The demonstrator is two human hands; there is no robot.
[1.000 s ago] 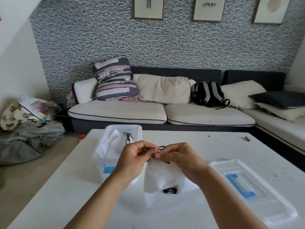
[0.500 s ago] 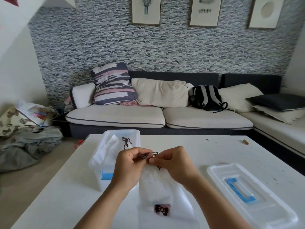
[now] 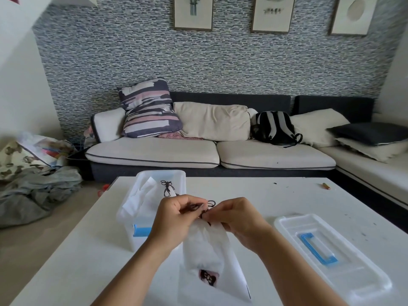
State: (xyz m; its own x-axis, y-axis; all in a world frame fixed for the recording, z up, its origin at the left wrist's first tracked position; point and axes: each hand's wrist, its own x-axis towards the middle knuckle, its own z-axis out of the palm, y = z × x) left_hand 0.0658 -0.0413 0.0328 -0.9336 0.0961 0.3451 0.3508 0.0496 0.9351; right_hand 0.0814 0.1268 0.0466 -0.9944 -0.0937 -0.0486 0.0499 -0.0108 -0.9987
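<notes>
A small white drawstring pouch (image 3: 205, 246) with a dark printed motif near its bottom hangs above the white table (image 3: 66, 261). My left hand (image 3: 174, 219) and my right hand (image 3: 238, 219) meet at its gathered mouth, and each pinches the dark drawstring (image 3: 209, 205), whose loops stick up between the fingers. Just behind the hands stands an open clear plastic box (image 3: 176, 176) with a blue latch; inside it lie white pouches, one with a tied dark string bow (image 3: 167, 187).
The box's clear lid (image 3: 331, 252) with a blue handle lies on the table to the right. A small orange object (image 3: 326, 186) sits near the far right table edge. A sofa (image 3: 209, 151) with cushions and a backpack stands beyond; clothes are heaped on the floor at left.
The pouch's mouth has been drawn narrower and the pouch now hangs longer and slimmer. Both hands stay together at its top; the view tilted slightly upward.
</notes>
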